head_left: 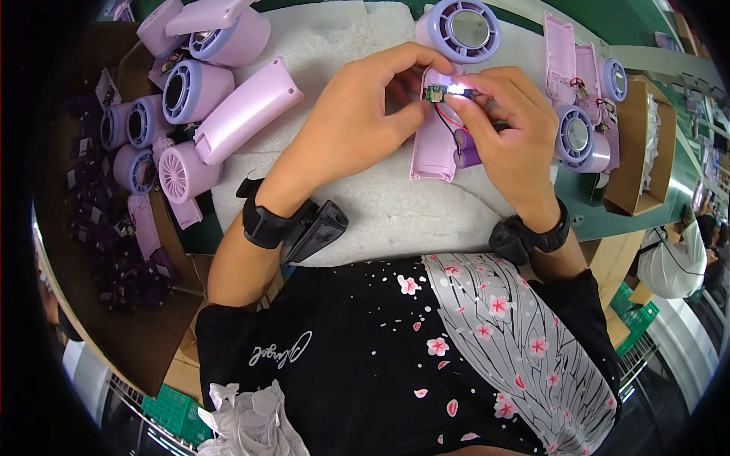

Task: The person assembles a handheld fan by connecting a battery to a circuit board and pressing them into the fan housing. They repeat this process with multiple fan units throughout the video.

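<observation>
A pink handheld-fan handle shell (433,156) lies opened in front of me on a white foam sheet, its fan head (461,30) with a lilac ring at the far end. At the upper part of the shell is a small green circuit board (436,93) with a bright white light glowing on it. My left hand (369,110) curls round the shell's left side, thumb and fingers closed at the board's end. With thumb and fingertips, my right hand (509,114) pinches the board's right end. Red and black wires run down to a purple cylindrical battery (466,150), partly hidden by my right hand.
Several pink fans crowd the left, one with a long closed handle (249,110). A cardboard box (163,334) at far left holds dark purple parts. Opened fans (576,131) and another cardboard box (646,144) stand at right. Another person (673,262) is at far right.
</observation>
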A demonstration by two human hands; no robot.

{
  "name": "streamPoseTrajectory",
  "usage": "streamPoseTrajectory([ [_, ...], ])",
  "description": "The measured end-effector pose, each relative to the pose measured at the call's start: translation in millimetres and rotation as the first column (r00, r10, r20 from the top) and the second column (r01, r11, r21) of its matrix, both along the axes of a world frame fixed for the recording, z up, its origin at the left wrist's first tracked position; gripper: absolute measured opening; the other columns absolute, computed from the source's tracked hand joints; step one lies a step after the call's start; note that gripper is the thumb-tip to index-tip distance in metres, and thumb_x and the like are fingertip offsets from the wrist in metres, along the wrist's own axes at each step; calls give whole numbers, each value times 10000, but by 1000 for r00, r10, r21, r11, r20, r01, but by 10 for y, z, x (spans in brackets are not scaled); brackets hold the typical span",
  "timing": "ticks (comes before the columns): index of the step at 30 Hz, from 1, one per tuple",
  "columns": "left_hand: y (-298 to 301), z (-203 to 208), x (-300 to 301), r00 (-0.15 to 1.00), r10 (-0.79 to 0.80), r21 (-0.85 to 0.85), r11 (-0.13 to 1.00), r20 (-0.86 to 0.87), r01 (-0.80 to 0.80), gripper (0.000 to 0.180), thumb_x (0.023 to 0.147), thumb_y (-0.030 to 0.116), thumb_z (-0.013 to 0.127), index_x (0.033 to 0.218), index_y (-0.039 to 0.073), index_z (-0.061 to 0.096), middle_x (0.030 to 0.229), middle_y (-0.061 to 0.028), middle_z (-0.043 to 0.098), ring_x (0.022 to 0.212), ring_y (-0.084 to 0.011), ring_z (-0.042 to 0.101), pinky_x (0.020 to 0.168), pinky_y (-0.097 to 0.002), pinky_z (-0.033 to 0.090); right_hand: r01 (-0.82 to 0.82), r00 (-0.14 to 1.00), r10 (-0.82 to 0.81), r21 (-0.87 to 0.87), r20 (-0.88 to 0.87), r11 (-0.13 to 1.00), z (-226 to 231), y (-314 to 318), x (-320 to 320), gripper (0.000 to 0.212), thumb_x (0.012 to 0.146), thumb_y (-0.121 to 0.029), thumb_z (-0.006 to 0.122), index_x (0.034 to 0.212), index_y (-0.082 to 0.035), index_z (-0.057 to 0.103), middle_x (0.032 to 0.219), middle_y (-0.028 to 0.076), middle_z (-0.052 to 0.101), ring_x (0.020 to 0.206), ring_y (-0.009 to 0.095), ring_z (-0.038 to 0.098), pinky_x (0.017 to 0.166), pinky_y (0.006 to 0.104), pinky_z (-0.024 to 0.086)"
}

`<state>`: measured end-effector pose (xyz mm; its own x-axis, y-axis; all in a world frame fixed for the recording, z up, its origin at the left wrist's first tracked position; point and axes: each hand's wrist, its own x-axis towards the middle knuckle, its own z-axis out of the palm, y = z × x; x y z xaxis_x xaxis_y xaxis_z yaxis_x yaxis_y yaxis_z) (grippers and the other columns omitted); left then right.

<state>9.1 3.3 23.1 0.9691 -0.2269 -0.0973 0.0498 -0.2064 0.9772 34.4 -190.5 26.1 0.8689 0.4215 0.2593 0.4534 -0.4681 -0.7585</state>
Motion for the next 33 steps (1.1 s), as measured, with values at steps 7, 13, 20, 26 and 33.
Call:
streamPoseTrajectory([
  [7, -45, 10, 4, 999, 30, 29, 999, 24, -30, 367, 773, -39, 636, 1131, 35, 606, 893, -9, 568, 803, -95, 536, 756, -233, 470, 20, 997, -20, -1, 77, 1000, 5, -6, 10, 170, 772, 4, 755, 936, -8, 711, 866, 49, 631, 637, 83, 603, 539, 214, 467],
  [13, -65, 25, -16, 999, 39, 68, 997, 22, -41, 354, 771, -40, 643, 1114, 37, 604, 880, -11, 566, 802, -94, 536, 751, -229, 470, 39, 997, -39, 5, 60, 999, 10, 19, -25, 143, 770, 1, 758, 907, -6, 720, 859, 53, 630, 623, 91, 584, 540, 212, 462],
  [20, -42, 17, -22, 999, 31, 52, 998, 9, -32, 339, 771, -47, 645, 1100, 36, 646, 964, -35, 623, 824, -99, 568, 732, -235, 480, 22, 989, -18, -25, 146, 999, -17, 22, -11, 152, 774, -5, 760, 921, -4, 720, 850, 48, 623, 618, 94, 578, 533, 206, 458],
  [26, -44, -20, -5, 991, 20, 86, 996, 132, -32, 350, 765, -54, 637, 1098, 37, 692, 1102, -75, 653, 854, -127, 605, 741, -239, 489, 54, 998, -54, 2, -37, 999, -37, 25, 41, 196, 793, -15, 751, 966, 17, 665, 847, 61, 625, 638, 84, 595, 561, 189, 475],
  [33, -37, 15, 36, 992, -7, 151, 989, 129, -13, 373, 772, -35, 628, 1123, 67, 702, 1158, -92, 638, 864, -134, 612, 745, -236, 490, 47, 958, -62, -60, -279, 997, 83, 5, 45, 210, 813, -42, 741, 981, 18, 631, 892, 82, 641, 698, 95, 613, 587, 202, 492],
])
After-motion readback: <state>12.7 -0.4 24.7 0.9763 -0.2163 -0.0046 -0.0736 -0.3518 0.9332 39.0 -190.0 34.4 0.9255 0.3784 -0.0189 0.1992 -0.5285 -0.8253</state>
